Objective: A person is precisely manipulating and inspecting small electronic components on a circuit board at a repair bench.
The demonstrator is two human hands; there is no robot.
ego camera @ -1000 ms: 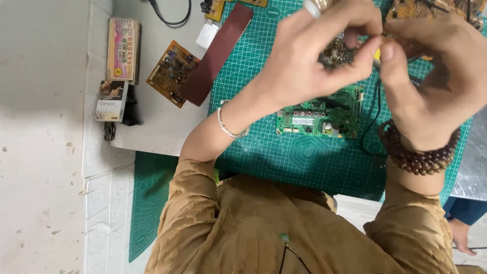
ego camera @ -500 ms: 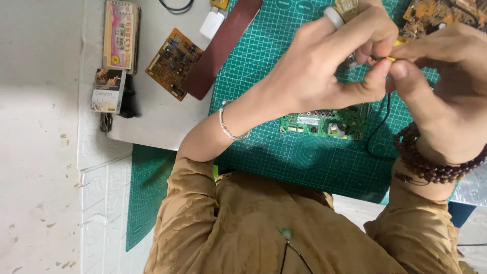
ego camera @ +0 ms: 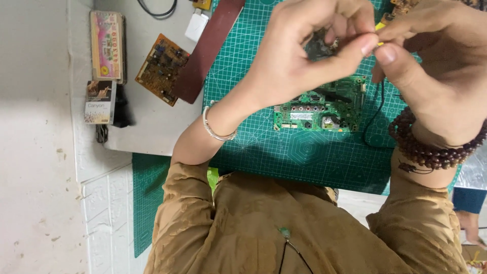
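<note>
The left hand [ego camera: 304, 48] is curled up, with the thumb and fingers pinching a small dark part [ego camera: 319, 43]. The part is held up in the air, above the green board [ego camera: 319, 109]. It is mostly hidden by the fingers, so what kind of part it is cannot be told. A silver bangle [ego camera: 215, 129] sits on the left wrist.

The right hand [ego camera: 436, 66] is just beside the left hand, and their fingertips meet. Its thumb and first finger are pressed together on a thin yellow thing [ego camera: 379, 40] at the edge of the part. Only a tiny bit of the yellow shows. Brown beads [ego camera: 431, 149] wrap around the right wrist.

Under the hands, the green board lies flat on a green mat [ego camera: 304, 157] with a grid of lines. A black wire [ego camera: 375, 114] curls on the mat just right of the board.

Left of the mat, a dark red strip [ego camera: 205, 56] lies slanted. Next to it is a brown board [ego camera: 161, 68] on the white desk [ego camera: 147, 132]. Further left are a long colourful box [ego camera: 106, 45] and a small box [ego camera: 100, 101]. A small white block [ego camera: 196, 26] lies near the top.

The person wears a tan shirt [ego camera: 253, 223].
</note>
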